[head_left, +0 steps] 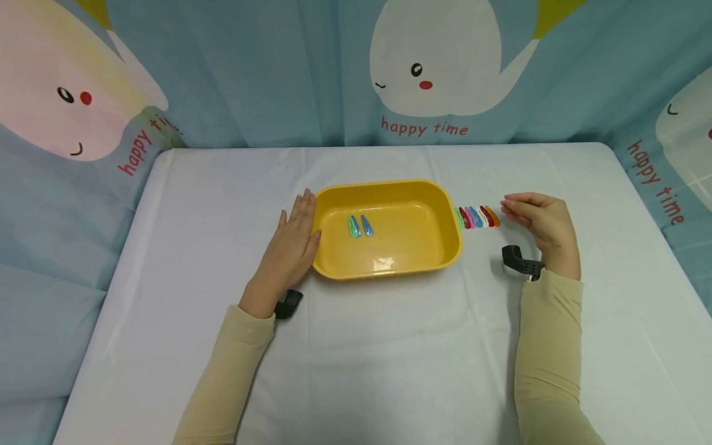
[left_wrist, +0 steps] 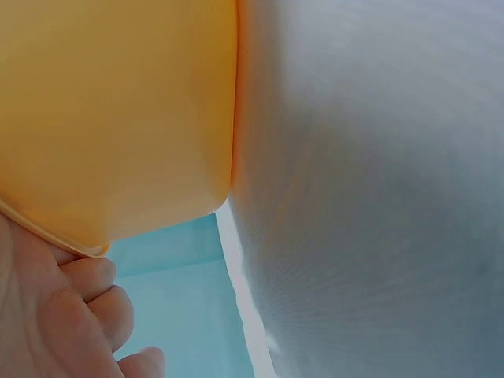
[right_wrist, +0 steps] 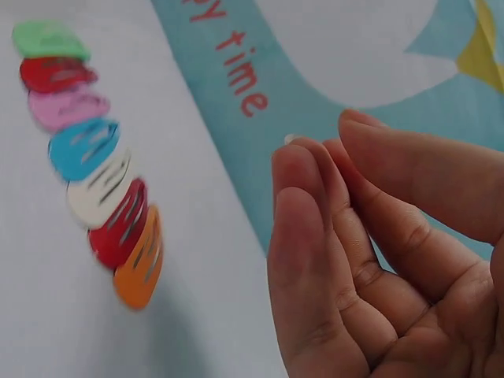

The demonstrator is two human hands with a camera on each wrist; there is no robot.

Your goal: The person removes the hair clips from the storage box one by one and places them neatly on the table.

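A yellow plastic tub [head_left: 384, 275] sits on the white-covered table. My left hand [head_left: 289, 244] lies against its left end with fingers straight; the left wrist view shows the fingertips [left_wrist: 90, 276] right at the tub's rim. Inside the tub are a green snap hair clip [head_left: 351, 227] and a blue one [head_left: 366, 226], with another blue clip beside the green. Past the tub's right end runs a row of several overlapping hair clips, from green [right_wrist: 47, 39] to orange [right_wrist: 140, 264]. Just right of the orange clip hovers my right hand [head_left: 539, 222], fingers loosely bent, thumb apart from them, nothing visible between.
Black wrist-camera mounts [head_left: 523, 262] stick out from both wrists. A blue curtain [head_left: 267, 74] with whale prints hangs behind the table's far edge and along its sides. White cloth [head_left: 389, 358] stretches in front of the tub between the forearms.
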